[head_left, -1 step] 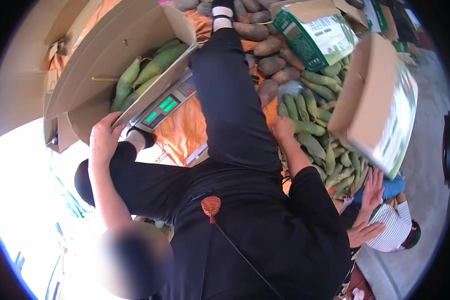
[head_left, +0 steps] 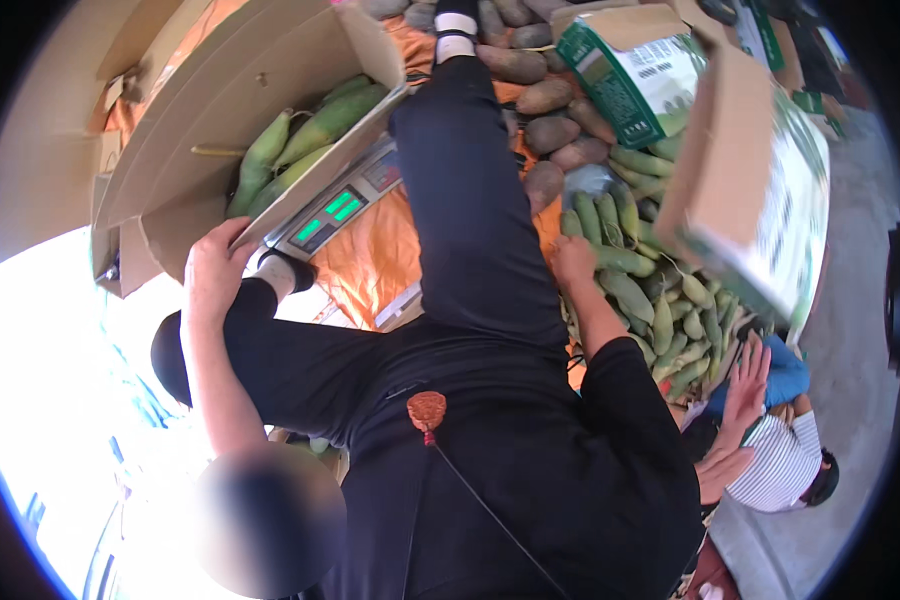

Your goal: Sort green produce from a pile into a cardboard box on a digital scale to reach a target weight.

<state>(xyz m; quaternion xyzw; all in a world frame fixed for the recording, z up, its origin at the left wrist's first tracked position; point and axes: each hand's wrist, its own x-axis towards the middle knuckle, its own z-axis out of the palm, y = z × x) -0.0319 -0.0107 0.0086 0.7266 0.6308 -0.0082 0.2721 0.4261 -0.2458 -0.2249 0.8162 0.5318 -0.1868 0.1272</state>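
At the left my left hand (head_left: 215,270) pinches the near lower corner of an open cardboard box (head_left: 330,172). Several green radishes (head_left: 330,128) lie in the box, which rests on a scale with lit green digits (head_left: 327,215). My right hand (head_left: 574,262) is closed at the left edge of a heap of green radishes (head_left: 625,295), against the end of one long radish (head_left: 625,261). Its fingertips are hidden, so whether it grips that radish does not show.
Reddish-brown roots (head_left: 547,97) lie on orange sheeting beyond my outstretched leg. A green-and-white carton (head_left: 635,85) stands among the produce. Another open carton (head_left: 727,165) is tilted over the heap's right side. Another person's hands (head_left: 745,390) are below it.
The whole view has shifted slightly. The tilted carton at the right sits a little differently over the heap, and the other person's hands have moved slightly. My hands keep their places.
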